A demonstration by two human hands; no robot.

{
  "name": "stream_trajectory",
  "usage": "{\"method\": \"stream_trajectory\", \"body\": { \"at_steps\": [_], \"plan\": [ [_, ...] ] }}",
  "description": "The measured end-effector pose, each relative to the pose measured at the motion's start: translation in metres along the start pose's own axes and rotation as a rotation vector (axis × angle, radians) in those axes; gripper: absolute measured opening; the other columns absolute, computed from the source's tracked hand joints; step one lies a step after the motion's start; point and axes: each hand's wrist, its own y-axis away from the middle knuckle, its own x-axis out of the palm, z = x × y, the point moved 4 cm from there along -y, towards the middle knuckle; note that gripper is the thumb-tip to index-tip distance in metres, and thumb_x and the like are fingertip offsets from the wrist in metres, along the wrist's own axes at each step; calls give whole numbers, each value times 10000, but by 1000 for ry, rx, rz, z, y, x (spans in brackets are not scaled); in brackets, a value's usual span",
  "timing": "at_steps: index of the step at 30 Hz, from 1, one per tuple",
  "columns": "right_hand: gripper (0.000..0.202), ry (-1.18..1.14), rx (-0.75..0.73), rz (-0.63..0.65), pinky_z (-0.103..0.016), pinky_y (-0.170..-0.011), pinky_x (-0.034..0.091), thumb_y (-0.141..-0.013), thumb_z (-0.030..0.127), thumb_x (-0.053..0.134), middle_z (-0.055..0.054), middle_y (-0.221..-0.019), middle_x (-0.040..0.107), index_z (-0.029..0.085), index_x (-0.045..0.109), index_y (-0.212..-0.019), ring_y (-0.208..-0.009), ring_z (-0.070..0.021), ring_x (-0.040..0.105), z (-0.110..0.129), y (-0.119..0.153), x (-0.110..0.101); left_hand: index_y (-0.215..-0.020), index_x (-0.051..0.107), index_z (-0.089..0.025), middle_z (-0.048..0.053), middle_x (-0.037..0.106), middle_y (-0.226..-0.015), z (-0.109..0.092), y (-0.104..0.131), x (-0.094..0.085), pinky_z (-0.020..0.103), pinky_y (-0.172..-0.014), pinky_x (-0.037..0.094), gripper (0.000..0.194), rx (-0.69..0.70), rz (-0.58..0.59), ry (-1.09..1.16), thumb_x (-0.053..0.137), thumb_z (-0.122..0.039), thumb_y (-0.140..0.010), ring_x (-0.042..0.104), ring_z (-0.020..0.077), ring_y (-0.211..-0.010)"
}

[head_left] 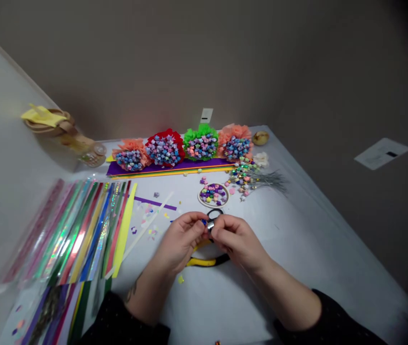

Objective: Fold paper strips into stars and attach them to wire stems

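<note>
We have the left hand (180, 239) and right hand (239, 237) pinched nearly closed, fingertips together on a shiny blue-silver piece (210, 225) above mid-worktop (297, 239). Yellow-black handle (205, 262) beneath; strips (81, 239) along the left edge; four bouquets (165, 149) by the far edge.

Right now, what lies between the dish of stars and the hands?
In the head view, a black ring, perhaps a handle, lies between the dish and the left hand and right hand.

No readable text — just illegible marks on the small pale card (206, 113) and the large card (376, 154)
</note>
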Motion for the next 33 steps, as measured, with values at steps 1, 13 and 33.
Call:
{"method": "stream_trajectory", "body": {
  "at_steps": [1,13,33],
  "plan": [
    [116,3,7,0,-210,-438,218,-681,172,581,67,-460,430,171,537,-573,-433,-64,321,0,0,0,-815,653,-143,-13,617,-657,0,1,1,204,-642,483,315,-8,7,-3,824,-327,-625,577,77,-610],
    [105,7,47,20,-204,-418,240,-655,186,570,69,-443,426,179,530,-559,-410,-62,319,4,2,3,-795,621,-144,-22,580,-644,0,2,4,213,-614,417,346,-7,31,-130,795,-400,-641,521,79,-602],
    [218,666,-357,-56,-217,-491,313,-756,184,515,36,-527,447,195,429,-556,-498,-94,395,27,12,8,-813,730,-182,36,689,-774,-26,8,-2,252,-693,482,129,248,-34,-726,659,-242,-724,601,155,-717]
  ]
}}
